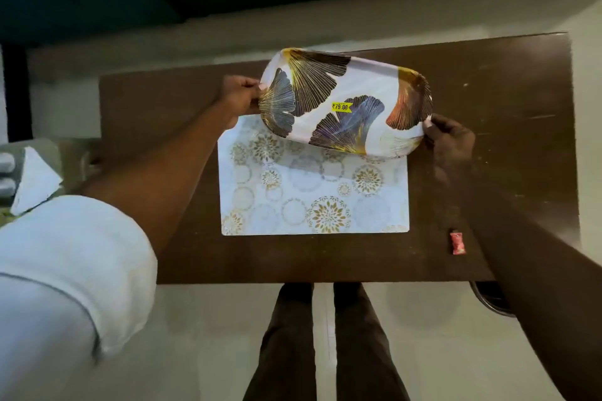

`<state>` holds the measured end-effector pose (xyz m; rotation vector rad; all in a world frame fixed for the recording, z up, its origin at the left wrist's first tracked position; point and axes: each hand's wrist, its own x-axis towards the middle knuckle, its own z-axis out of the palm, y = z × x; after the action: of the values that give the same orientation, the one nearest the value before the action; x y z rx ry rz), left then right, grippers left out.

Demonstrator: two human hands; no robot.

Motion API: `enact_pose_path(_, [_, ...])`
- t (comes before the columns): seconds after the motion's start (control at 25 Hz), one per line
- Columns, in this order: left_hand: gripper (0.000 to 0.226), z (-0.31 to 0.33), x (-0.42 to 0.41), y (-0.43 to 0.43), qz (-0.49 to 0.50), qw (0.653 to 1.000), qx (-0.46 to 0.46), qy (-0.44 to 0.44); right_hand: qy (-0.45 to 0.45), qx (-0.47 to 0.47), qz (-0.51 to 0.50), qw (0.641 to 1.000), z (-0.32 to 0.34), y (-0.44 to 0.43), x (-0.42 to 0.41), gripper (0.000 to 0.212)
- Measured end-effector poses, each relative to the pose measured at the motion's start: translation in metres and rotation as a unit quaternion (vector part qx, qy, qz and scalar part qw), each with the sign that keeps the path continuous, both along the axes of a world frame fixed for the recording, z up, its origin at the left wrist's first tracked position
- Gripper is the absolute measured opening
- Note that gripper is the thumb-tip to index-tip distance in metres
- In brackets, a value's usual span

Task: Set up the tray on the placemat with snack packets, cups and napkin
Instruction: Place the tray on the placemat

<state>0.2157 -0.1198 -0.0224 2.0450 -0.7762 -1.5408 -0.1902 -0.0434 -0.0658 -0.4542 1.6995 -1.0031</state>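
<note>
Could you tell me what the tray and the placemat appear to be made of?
Tray: probably melamine or hard plastic, glossy; its leaf print shines gold and the thin rim keeps its shape.
Placemat: likely vinyl or laminated sheet, thin and flat, with a faint sheen on the printed circles.

A dark brown counter (pixel 505 101) with pale scratches stands on a light floor (pixel 202 329). Near its front edge, well below the fingers, lies a small red wrapper (pixel 457 241).

placemat (pixel 312 192) lies bare; only a red packet (pixel 457 242) sits right of it.
</note>
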Motion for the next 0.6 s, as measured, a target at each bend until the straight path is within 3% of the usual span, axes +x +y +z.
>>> enact_pose_path(0.2, [0.018,-0.028,0.062,0.081,0.082,0.996,0.042,-0.011,0.005,0.029,0.059,0.998,-0.011,0.003,0.059,0.021])
enact_pose_path(0.6, [0.021,-0.061,0.053,0.179,0.131,0.989,0.072,-0.002,0.033,0.117,0.060,0.991,-0.025,0.084,0.057,0.034])
